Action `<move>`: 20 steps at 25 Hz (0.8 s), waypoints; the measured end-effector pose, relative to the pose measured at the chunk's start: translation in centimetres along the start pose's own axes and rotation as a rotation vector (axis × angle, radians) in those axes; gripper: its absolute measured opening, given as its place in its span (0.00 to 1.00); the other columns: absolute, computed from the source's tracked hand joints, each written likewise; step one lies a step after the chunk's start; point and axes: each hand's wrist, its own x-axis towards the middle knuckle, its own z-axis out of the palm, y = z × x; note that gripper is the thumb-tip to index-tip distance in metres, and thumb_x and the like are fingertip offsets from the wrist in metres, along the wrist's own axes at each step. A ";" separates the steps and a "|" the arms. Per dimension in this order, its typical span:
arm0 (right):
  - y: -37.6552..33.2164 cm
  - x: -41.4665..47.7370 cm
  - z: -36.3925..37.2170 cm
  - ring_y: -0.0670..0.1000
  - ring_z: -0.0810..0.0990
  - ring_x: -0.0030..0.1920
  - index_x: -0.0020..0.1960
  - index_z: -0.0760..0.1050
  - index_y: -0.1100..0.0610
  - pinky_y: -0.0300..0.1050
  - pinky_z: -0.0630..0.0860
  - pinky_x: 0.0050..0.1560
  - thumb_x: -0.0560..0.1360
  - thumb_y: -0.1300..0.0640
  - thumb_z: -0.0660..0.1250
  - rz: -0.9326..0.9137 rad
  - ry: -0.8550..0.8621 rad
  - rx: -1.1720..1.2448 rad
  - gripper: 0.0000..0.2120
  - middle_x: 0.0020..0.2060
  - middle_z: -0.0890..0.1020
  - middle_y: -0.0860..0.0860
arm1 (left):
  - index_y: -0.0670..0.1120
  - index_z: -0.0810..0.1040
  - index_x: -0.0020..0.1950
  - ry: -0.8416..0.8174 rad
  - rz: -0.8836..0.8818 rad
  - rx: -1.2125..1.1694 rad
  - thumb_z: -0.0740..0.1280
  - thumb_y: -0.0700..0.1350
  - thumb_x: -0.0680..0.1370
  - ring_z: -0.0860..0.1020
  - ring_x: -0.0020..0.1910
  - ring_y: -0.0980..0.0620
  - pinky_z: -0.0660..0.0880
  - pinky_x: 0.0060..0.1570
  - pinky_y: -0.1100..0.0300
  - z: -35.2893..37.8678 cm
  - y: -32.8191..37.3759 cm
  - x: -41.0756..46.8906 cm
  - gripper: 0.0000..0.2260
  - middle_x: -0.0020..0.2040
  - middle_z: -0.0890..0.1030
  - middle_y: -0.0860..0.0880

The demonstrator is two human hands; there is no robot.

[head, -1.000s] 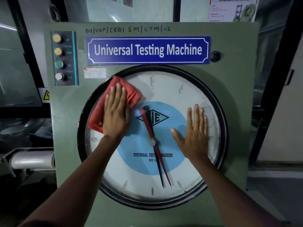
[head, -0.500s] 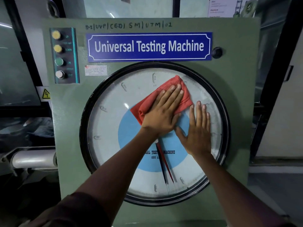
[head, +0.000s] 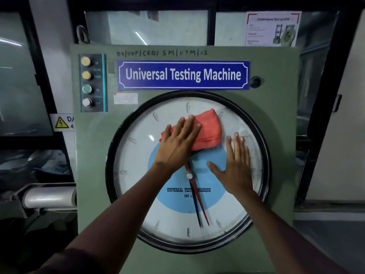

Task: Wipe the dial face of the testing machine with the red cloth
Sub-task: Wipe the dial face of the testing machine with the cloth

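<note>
Two hands: both flat on the dial face (head: 138, 155) of the testing machine (head: 276, 135).
Left hand (head: 177, 144): fingers spread, palm pinning the red cloth (head: 207, 131) just above centre.
Right hand (head: 236, 169): open, bracing on the glass, holding nothing.
Risk: cloth looks loosely bunched, so a fast stroke could let it slip from under the palm.
Also: bare right palm may smudge the glass.

Left hand (head: 178, 145) hides pointer tops; warning sign (head: 63, 122) cut by panel; poster (head: 273, 28) text blurred.
</note>
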 end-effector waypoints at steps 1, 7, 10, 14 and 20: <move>-0.4 0.0 -0.5 0.56 0.46 0.88 0.87 0.51 0.58 0.58 0.48 0.88 0.75 0.25 0.55 0.021 -0.028 0.026 0.52 0.88 0.49 0.56 | 0.49 0.54 0.86 -0.019 -0.017 -0.013 0.62 0.44 0.82 0.57 0.84 0.38 0.64 0.77 0.35 -0.5 -0.2 0.1 0.33 0.87 0.53 0.44; -3.6 0.3 -3.9 0.56 0.47 0.88 0.88 0.50 0.55 0.57 0.50 0.87 0.79 0.31 0.66 -0.046 -0.084 0.099 0.48 0.88 0.48 0.53 | 0.37 0.53 0.84 -0.136 -0.111 0.039 0.56 0.37 0.83 0.59 0.83 0.36 0.63 0.79 0.43 -4.4 -2.5 -1.9 0.30 0.85 0.53 0.35; -6.1 0.7 -5.0 0.57 0.47 0.88 0.88 0.49 0.54 0.58 0.50 0.87 0.80 0.32 0.65 -0.114 -0.096 0.139 0.48 0.88 0.49 0.54 | 0.38 0.55 0.85 -0.133 -0.167 0.057 0.57 0.38 0.83 0.58 0.84 0.39 0.63 0.79 0.42 -6.9 -4.4 -4.3 0.29 0.85 0.55 0.37; -11.2 0.8 -5.7 0.57 0.46 0.88 0.88 0.50 0.55 0.57 0.48 0.87 0.79 0.31 0.65 -0.225 -0.105 0.234 0.48 0.88 0.48 0.54 | 0.44 0.50 0.86 -0.112 -0.307 0.087 0.60 0.36 0.82 0.53 0.86 0.44 0.59 0.80 0.42 -11.5 -7.5 -8.7 0.34 0.87 0.50 0.42; -20.6 -1.3 -5.7 0.59 0.49 0.88 0.87 0.53 0.55 0.61 0.51 0.87 0.78 0.29 0.62 -0.409 -0.090 0.324 0.48 0.88 0.51 0.56 | 0.47 0.46 0.87 -0.155 -0.497 0.293 0.59 0.36 0.78 0.49 0.86 0.45 0.57 0.80 0.34 -19.6 -10.4 -18.3 0.39 0.87 0.45 0.44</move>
